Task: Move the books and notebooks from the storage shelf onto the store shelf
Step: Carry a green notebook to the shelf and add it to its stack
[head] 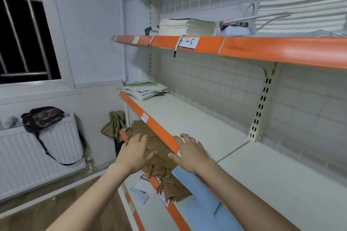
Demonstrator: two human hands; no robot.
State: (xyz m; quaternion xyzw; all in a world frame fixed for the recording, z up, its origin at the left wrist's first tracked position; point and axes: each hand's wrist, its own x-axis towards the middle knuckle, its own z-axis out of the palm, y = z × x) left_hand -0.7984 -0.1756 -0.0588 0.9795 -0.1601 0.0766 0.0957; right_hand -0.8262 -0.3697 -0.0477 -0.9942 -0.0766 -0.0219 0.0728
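Note:
A messy pile of brown notebooks (pixel 159 155) lies on the lower shelf level, under the middle orange-edged shelf (pixel 157 127). My left hand (pixel 136 153) rests flat on top of the pile with fingers spread. My right hand (pixel 189 153) hovers at the orange edge just right of the pile, fingers apart, holding nothing. A stack of white books (pixel 185 27) sits on the top shelf. Loose thin booklets with green covers (pixel 146 90) lie at the far left end of the middle shelf.
A blue sheet (pixel 199 189) lies on the lower shelf beside the brown pile. A white device with cables (pixel 236 29) sits on the top shelf. A radiator (pixel 37 155) with a dark bag (pixel 43 119) stands at the left under a barred window.

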